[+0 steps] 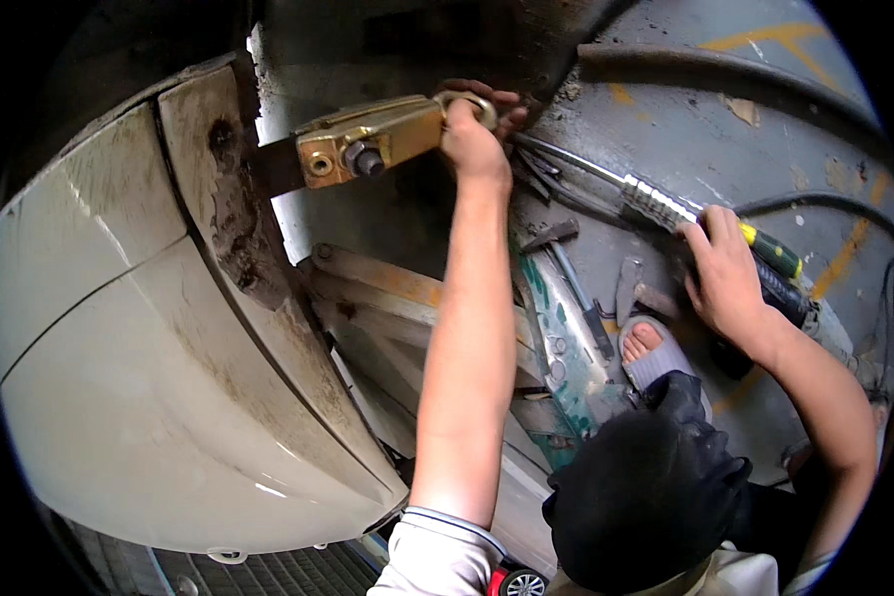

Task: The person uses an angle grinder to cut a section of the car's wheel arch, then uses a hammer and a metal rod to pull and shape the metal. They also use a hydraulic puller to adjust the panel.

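Observation:
My left hand (475,139) is closed round the ring end of a gold-coloured metal pull clamp (402,137). A large dark bolt is on the clamp's side, and its far end meets a rusty metal edge at the cream car body panel (159,288). To the right, my right hand (730,273) has its fingers curled over the end of a chrome bar with a ribbed grip (661,202). The bar slants up toward my left hand. Beside my right hand are a yellow-and-green handle (775,251) and a black tool (780,293), partly covered.
A hammer (578,283) lies along a paint-worn green metal beam (564,328). Another hammer-like tool (641,290) is near my sandalled foot (654,353). Thick dark hoses (725,74) cross the grey floor. Metal bars (377,283) stand under the car's edge.

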`<state>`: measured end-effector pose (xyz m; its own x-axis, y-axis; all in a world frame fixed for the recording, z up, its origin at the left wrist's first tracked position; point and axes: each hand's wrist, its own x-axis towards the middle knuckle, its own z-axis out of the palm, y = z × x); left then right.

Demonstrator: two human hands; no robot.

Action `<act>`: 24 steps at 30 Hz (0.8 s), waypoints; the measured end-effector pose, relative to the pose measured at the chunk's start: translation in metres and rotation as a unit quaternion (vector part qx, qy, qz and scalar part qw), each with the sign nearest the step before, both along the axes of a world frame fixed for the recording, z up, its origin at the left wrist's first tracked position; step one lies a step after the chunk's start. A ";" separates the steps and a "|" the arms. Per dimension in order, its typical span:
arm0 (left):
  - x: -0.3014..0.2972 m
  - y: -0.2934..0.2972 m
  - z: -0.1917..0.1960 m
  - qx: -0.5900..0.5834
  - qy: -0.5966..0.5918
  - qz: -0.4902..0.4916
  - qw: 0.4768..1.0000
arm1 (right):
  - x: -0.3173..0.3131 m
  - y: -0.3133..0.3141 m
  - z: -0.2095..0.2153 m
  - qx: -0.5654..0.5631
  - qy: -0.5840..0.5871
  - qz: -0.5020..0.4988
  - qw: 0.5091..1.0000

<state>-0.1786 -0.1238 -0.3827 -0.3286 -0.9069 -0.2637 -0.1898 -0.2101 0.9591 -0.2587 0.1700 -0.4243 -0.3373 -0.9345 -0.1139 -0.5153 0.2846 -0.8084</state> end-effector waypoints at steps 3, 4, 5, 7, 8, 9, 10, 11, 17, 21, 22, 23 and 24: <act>0.009 -0.021 -0.004 -0.015 -0.036 0.036 0.999 | 0.012 0.005 -0.002 0.010 0.024 0.017 1.000; 0.005 -0.019 -0.004 -0.005 -0.031 0.028 0.999 | 0.015 0.011 -0.008 -0.027 0.057 0.007 0.998; 0.001 -0.012 -0.002 0.018 -0.019 0.023 0.999 | 0.011 0.016 -0.008 -0.057 0.070 0.023 0.996; 0.005 0.000 -0.001 0.038 0.000 0.005 0.999 | 0.006 0.033 -0.005 -0.062 0.113 0.032 0.991; 0.014 0.001 -0.003 0.073 -0.033 -0.042 0.996 | 0.003 0.036 -0.003 -0.061 0.100 0.042 0.992; 0.022 0.018 -0.017 0.035 -0.104 -0.045 0.993 | -0.004 0.045 -0.006 -0.060 0.092 0.037 0.993; 0.022 0.045 -0.024 -0.002 -0.177 -0.052 0.983 | -0.015 0.051 -0.010 -0.057 0.081 0.027 0.995; 0.038 0.064 -0.037 -0.059 -0.176 -0.058 0.981 | -0.026 0.055 -0.008 -0.049 0.056 0.025 0.997; 0.121 0.192 -0.052 -0.168 -0.352 -0.037 0.920 | -0.076 0.066 -0.009 -0.037 0.077 -0.106 0.991; 0.172 0.243 -0.067 -0.043 -0.334 0.031 0.941 | -0.019 0.065 0.018 0.078 0.062 0.128 0.987; 0.179 0.252 -0.070 -0.035 -0.362 0.008 0.932 | 0.001 0.067 0.018 0.079 0.135 0.189 0.969; 0.177 0.260 -0.066 -0.035 -0.336 0.005 0.941 | 0.022 0.070 0.023 0.104 0.150 0.186 0.965; 0.170 0.266 -0.064 -0.033 -0.306 -0.002 0.951 | 0.039 0.075 0.027 0.134 0.167 0.179 0.960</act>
<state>-0.0086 0.1423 -0.4463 -0.1347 -0.9276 -0.3485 -0.7175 -0.1513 0.6799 -0.2194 0.2447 -0.3973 -0.0605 -0.9495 -0.3079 -0.8367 0.2165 -0.5031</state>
